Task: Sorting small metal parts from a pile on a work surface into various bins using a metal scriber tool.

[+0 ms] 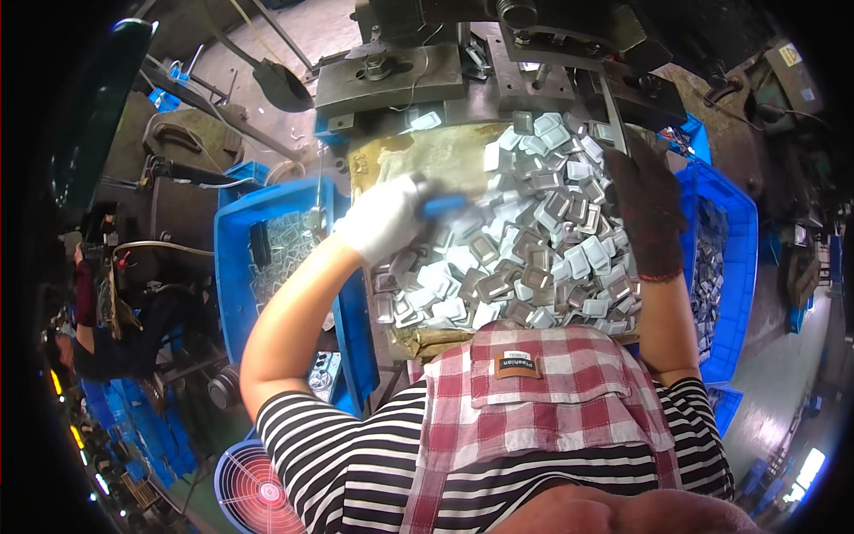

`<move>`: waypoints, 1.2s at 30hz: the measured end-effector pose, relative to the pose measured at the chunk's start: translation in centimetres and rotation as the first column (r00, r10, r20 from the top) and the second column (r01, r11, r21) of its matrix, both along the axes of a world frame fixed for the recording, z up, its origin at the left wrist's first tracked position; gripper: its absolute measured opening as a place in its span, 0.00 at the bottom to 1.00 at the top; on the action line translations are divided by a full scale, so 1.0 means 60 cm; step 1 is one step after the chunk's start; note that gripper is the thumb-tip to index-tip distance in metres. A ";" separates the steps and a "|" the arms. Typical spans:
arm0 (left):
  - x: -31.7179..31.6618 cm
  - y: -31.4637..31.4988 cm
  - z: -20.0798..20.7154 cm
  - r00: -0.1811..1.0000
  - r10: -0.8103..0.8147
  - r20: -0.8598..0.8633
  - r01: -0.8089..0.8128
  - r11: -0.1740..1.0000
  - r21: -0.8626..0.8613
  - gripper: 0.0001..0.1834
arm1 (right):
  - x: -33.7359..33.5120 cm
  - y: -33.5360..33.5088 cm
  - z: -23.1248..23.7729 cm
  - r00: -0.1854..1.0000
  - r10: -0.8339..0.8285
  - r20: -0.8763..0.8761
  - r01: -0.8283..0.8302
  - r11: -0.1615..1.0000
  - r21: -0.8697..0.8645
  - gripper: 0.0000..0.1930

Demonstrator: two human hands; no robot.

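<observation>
So I'm mid-sorting: left hand [384, 216] has its grip closed on a blue tool [442, 206] over the pile of metal clips [525, 258]. Right hand [642, 214] rests at the pile's far edge, grip unclear. Next I'd guess careful raking.

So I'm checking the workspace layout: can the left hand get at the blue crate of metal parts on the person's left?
Probably yes. The left hand, white-gloved and holding a blue tool, is just right of the blue crate; the crate is open-topped and nothing lies between them.
</observation>
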State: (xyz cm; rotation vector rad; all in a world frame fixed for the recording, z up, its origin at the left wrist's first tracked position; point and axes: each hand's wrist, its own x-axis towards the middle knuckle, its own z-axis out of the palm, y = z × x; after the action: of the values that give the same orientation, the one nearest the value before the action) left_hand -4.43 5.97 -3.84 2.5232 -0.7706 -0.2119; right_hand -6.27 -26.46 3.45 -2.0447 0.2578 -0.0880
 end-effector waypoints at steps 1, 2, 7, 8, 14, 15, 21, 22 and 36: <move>0.007 -0.010 -0.002 1.000 -0.001 0.001 0.001 1.000 0.003 0.22 | -0.008 -0.014 0.003 1.000 0.002 0.011 -0.004 0.990 0.144 0.20; 0.013 -0.025 -0.003 0.986 0.167 -0.008 -0.167 0.983 -0.070 0.22 | -0.006 -0.036 -0.025 0.886 0.323 0.333 -0.053 0.784 -0.619 0.21; 0.046 -0.036 -0.004 0.573 0.444 -0.689 -0.796 0.503 -0.337 0.23 | -0.075 0.003 0.006 0.994 0.107 0.016 -0.102 0.979 -0.177 0.21; 0.046 -0.035 -0.009 0.558 0.418 -0.717 -0.811 0.457 -0.365 0.19 | -0.088 0.009 0.011 0.982 0.140 -0.124 -0.138 0.990 0.027 0.22; 0.034 -0.069 -0.012 0.510 -0.003 -0.860 -0.837 0.229 -0.497 0.11 | -0.120 0.044 0.020 0.909 0.309 -0.281 -0.253 0.942 0.219 0.23; 0.033 -0.071 -0.016 0.532 -0.071 -0.844 -0.818 0.212 -0.534 0.11 | -0.121 0.047 0.021 0.901 0.330 -0.282 -0.280 0.938 0.205 0.23; 0.036 -0.060 -0.067 0.725 0.075 -0.685 -0.662 0.351 -0.662 0.10 | -0.124 0.053 0.021 0.903 0.322 -0.285 -0.277 0.942 0.187 0.23; 0.037 -0.060 -0.070 0.733 0.067 -0.677 -0.652 0.355 -0.670 0.10 | -0.123 0.054 0.022 0.904 0.314 -0.290 -0.267 0.945 0.191 0.23; 0.117 -0.096 0.083 0.919 0.393 -0.036 -0.390 0.918 0.069 0.19 | -0.090 -0.025 -0.025 0.990 0.080 -0.118 -0.090 0.992 -0.084 0.23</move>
State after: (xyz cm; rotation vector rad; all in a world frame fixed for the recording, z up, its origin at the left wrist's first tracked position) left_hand 2.61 0.20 1.15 2.6543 -0.2286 -0.1606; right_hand -11.68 -27.98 1.98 -2.1504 0.2408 0.0719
